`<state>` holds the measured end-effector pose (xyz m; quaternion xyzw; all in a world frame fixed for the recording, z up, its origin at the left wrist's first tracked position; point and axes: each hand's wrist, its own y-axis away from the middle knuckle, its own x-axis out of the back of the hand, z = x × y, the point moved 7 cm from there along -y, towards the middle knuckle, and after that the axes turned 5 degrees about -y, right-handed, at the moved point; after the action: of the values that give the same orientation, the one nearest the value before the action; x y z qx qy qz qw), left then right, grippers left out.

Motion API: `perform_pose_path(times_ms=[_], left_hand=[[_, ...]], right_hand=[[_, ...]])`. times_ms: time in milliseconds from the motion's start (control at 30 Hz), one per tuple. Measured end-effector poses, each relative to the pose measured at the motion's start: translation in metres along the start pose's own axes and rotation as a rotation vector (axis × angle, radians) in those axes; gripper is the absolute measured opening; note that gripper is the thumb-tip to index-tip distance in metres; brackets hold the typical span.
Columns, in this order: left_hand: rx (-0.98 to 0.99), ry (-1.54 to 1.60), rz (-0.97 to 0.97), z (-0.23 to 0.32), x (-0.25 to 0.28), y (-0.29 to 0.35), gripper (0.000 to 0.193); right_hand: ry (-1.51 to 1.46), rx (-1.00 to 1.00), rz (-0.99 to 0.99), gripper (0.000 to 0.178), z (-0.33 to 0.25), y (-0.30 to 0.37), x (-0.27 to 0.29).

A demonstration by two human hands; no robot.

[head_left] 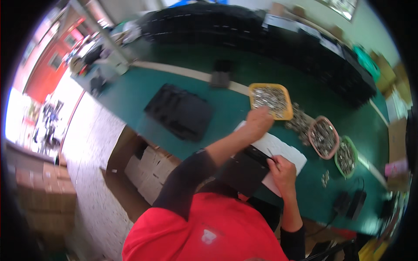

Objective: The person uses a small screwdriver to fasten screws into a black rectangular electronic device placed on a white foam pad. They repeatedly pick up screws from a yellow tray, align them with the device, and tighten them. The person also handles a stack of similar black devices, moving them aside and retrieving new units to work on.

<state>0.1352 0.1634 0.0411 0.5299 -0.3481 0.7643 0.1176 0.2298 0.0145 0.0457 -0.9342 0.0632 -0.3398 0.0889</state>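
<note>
My left hand (260, 122) reaches across to the near edge of a yellow basket (288, 102) filled with small shiny metal parts (269, 96). Its fingers are blurred, so what they hold, if anything, cannot be made out. My right hand (284, 172) is closed on a thin tool with a slim metal tip (269, 152), its kind unclear. Between my arms, close to my body, lies a flat black piece (242, 175) with a raised edge. It rests partly on a white sheet (288, 153), with my right hand over that sheet.
A pink basket (311, 138) and a green basket (355, 157) of metal parts stand to the right, with loose parts (298, 122) beside them. Stacked black pieces (180, 114) lie at the left, a small black box (221, 75) farther back. Below the table sits an open carton (116, 182).
</note>
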Motion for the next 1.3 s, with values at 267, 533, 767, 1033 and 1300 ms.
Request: perform_pose_path(times_ms=[267,533,767,1033,1300], left_hand=[[0.154,0.05,-0.002,-0.012,-0.014,-0.007,0.013],[0.328,0.092,0.071,-0.027,-0.027,-0.014,0.013],[0.255,0.163,0.011,-0.045,-0.028,-0.016,0.012],[0.397,0.562,0.097,-0.063,-0.001,-0.015,0.018],[0.568,0.897,-0.078,-0.081,-0.018,-0.01,0.021]], right_hand=[[-0.013,-0.15,-0.054,0.018,0.011,0.0,-0.003],[-0.002,-0.072,-0.014,0.02,0.007,0.003,-0.003],[-0.018,0.05,0.009,0.018,-0.001,0.0,0.0],[-0.055,-0.149,-0.005,0.025,0.012,0.001,0.002],[-0.113,-0.167,-0.021,0.023,0.008,0.002,0.002]])
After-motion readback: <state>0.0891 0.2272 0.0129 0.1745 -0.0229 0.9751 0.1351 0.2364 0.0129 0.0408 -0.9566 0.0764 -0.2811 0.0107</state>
